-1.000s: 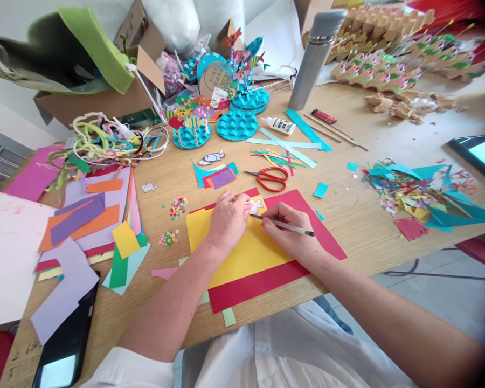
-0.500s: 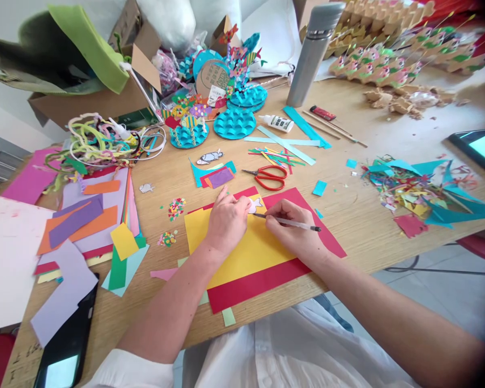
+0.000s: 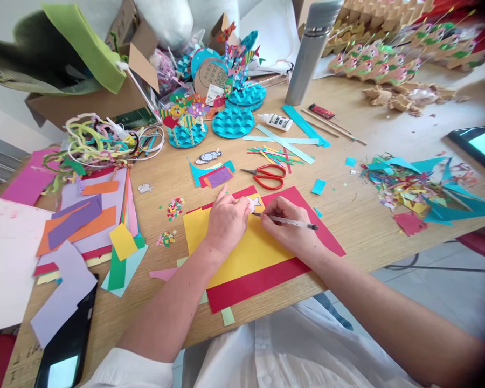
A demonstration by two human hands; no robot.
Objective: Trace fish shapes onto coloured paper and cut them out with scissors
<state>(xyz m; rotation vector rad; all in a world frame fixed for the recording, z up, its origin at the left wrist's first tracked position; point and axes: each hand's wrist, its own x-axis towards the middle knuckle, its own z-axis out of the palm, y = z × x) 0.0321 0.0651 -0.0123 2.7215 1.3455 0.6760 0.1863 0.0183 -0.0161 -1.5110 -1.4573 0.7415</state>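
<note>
My right hand [image 3: 285, 223] is closed round a pen [image 3: 297, 222], its tip at the edge of a small white fish cutout [image 3: 255, 204]. With bent fingertips my left hand [image 3: 228, 220] presses the cutout down, its thumb and index finger partly covering it. Beneath both hands lies yellow paper [image 3: 238, 258], on top of a larger red sheet [image 3: 262, 283]. Just above the paper rest red-handled scissors [image 3: 270, 177]. Another fish cutout [image 3: 209, 156] lies farther back, near a purple paper piece [image 3: 219, 177].
A grey bottle [image 3: 313, 54] stands at the back beside a glue bottle [image 3: 277, 122] and blue egg-tray crafts [image 3: 233, 123]. Coloured paper [image 3: 75, 215] is stacked at left over part of a phone [image 3: 70, 339]. Paper scraps [image 3: 412, 186] and another phone [image 3: 479, 145] lie right.
The view has shifted very slightly. Both hands keep nearly the same place on the paper, and the pen tip stays close to the fish cutout.
</note>
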